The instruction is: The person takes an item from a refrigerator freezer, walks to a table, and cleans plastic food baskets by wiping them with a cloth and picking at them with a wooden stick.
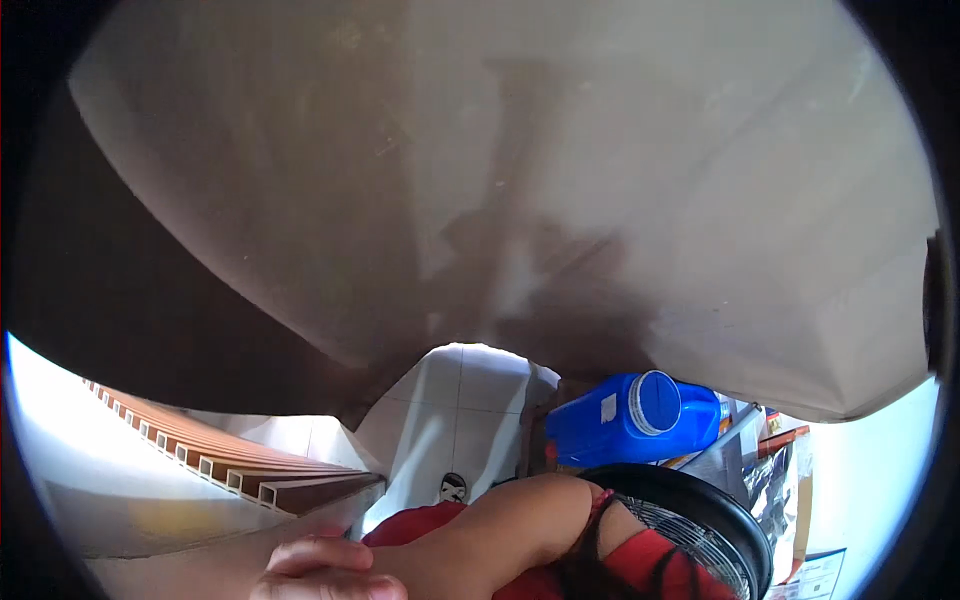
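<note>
Head view: a broad grey-beige surface (640, 180) fills the upper part, scuffed and crossed by soft shadows, its left portion in deep brown shade. Below its lower edge shows a tiled floor (430, 415), pale and streaked with light; near the floor's near edge is a small round black-and-white picture (454, 488). Just past the floor's right edge lies a blue container (590, 425) with a ribbed cap, a black-rimmed wire grille (690, 530) nearer, and crinkled foil (768, 500) to the right. One hand (325, 578) shows at the bottom, fingers bent and close together; which hand, and whether it grips anything, I cannot tell. Beside it are a bare arm (480, 540) and red clothing (425, 521). Brown ribbed strips (290, 465) with square hollow ends lie near the hand, beyond the floor's left edge.
</note>
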Available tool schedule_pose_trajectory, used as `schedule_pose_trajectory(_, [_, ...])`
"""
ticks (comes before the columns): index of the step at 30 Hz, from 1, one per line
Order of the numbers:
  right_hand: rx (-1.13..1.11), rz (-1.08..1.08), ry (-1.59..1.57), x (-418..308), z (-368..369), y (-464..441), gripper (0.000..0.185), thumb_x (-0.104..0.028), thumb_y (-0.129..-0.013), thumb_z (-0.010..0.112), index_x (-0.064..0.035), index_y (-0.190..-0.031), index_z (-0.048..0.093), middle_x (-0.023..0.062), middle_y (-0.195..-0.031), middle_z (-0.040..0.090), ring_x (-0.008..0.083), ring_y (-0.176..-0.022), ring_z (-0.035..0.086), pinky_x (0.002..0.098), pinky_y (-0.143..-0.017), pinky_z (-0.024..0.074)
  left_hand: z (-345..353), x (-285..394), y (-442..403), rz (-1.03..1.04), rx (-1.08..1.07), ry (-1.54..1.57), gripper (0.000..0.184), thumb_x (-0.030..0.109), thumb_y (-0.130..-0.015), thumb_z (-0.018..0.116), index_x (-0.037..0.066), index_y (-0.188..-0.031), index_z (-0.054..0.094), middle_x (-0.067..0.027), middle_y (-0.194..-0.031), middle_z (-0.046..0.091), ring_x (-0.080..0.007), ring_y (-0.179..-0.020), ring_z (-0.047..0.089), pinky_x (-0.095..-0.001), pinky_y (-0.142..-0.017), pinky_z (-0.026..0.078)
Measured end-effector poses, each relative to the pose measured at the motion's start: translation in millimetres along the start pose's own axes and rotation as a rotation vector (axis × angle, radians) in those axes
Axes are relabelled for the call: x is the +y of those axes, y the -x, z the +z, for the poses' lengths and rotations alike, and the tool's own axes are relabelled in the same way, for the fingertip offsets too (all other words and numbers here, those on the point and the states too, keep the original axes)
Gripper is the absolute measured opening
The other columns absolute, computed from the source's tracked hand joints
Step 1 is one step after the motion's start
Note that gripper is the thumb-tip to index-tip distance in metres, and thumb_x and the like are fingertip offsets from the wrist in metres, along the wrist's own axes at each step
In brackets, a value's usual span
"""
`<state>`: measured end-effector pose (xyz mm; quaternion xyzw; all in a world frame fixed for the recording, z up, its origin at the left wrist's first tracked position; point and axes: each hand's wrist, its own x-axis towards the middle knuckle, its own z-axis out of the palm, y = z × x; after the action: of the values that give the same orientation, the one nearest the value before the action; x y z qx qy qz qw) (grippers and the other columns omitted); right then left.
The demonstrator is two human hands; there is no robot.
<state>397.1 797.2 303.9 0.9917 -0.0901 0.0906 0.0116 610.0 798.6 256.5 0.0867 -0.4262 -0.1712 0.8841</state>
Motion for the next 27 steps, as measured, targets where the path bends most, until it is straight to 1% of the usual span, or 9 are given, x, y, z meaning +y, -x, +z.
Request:
schedule_pose_trajectory(6, [-0.052,-0.034,-0.023,4,-1,-14,0.038,-0.009,-0.068,0.060,-0.0117,-0.101,0.041,0.0046,-0.096,0.046,0.0201,-0.086,0.044,0.0278,-0.074,0.0403,4,2,-4,0.078,0.109,0.024,0.009,0.017,-0.082,0.043,0.013,-0.076,0.047,0.0022,-0.073,0.052,-0.0203,-0.068,0.050,-0.0387,-0.061,0.040])
schedule_pose_trajectory(11, [-0.025,-0.001,-0.044,-20,10,-17,0.042,-0.008,-0.068,0.060,-0.0119,-0.104,0.040,0.0047,-0.098,0.046,0.0205,-0.089,0.044,0.0280,-0.075,0.0401,39,1,-38,0.102,0.118,0.063,0.013,0.020,-0.084,0.042,0.014,-0.073,0.046,0.0044,-0.071,0.051,-0.0194,-0.068,0.049,-0.0401,-0.061,0.039])
schedule_pose_trajectory(13, [-0.013,0.010,-0.065,-26,19,-22,0.043,-0.008,-0.068,0.060,-0.0120,-0.105,0.040,0.0048,-0.099,0.045,0.0207,-0.090,0.044,0.0281,-0.076,0.0400,18,10,-31,0.093,0.106,0.066,0.014,0.021,-0.084,0.041,0.015,-0.073,0.046,0.0049,-0.071,0.051,-0.0192,-0.068,0.049,-0.0403,-0.061,0.038])
schedule_pose_trajectory(16, [-0.030,0.037,-0.105,-39,24,-25,0.045,-0.008,-0.067,0.060,-0.0121,-0.107,0.039,0.0049,-0.100,0.045,0.0209,-0.091,0.044,0.0282,-0.077,0.0399,-19,8,-26,0.119,-0.193,0.195,0.020,0.028,-0.085,0.036,0.017,-0.070,0.043,0.0084,-0.073,0.049,-0.0193,-0.074,0.046,-0.0435,-0.065,0.035])
schedule_pose_trajectory(17, [-0.049,0.044,-0.113,-44,8,-48,0.045,-0.008,-0.067,0.060,-0.0121,-0.107,0.039,0.0049,-0.101,0.045,0.0210,-0.091,0.044,0.0282,-0.077,0.0399,-22,7,-25,0.133,-0.278,0.247,0.022,0.031,-0.085,0.035,0.018,-0.069,0.042,0.0096,-0.074,0.049,-0.0194,-0.076,0.045,-0.0445,-0.066,0.033])
schedule_pose_trajectory(18, [-0.063,0.046,-0.125,-46,4,-56,0.046,-0.008,-0.067,0.060,-0.0121,-0.108,0.039,0.0049,-0.101,0.045,0.0211,-0.092,0.044,0.0283,-0.077,0.0398,-24,10,-24,0.124,-0.271,0.249,0.022,0.031,-0.085,0.035,0.018,-0.069,0.042,0.0096,-0.074,0.049,-0.0194,-0.076,0.045,-0.0445,-0.066,0.033])
schedule_pose_trajectory(22, [-0.095,0.015,-0.162,-43,-1,-82,0.049,-0.008,-0.067,0.060,-0.0123,-0.110,0.038,0.0050,-0.103,0.045,0.0214,-0.094,0.044,0.0284,-0.079,0.0396,-35,31,-29,-0.084,-0.402,0.003,0.022,0.031,-0.085,0.032,0.018,-0.070,0.043,0.0105,-0.072,0.049,-0.0188,-0.073,0.044,-0.0427,-0.064,0.033])
schedule_pose_trajectory(23, [-0.093,0.012,-0.177,-42,1,-86,0.049,-0.008,-0.067,0.060,-0.0123,-0.111,0.038,0.0051,-0.103,0.045,0.0215,-0.094,0.044,0.0284,-0.079,0.0396,-29,31,-38,-0.093,-0.410,-0.001,0.022,0.031,-0.085,0.032,0.018,-0.070,0.043,0.0105,-0.072,0.049,-0.0188,-0.073,0.044,-0.0427,-0.064,0.033])
schedule_pose_trajectory(27, [-0.107,-0.013,-0.197,-36,4,-100,0.052,-0.007,-0.067,0.060,-0.0125,-0.113,0.037,0.0052,-0.105,0.044,0.0218,-0.096,0.043,0.0286,-0.080,0.0394,-3,19,-71,-0.786,-0.407,0.063,0.025,0.035,-0.083,0.037,0.014,-0.080,0.051,0.0049,-0.086,0.052,-0.0173,-0.092,0.043,-0.0449,-0.089,0.033])
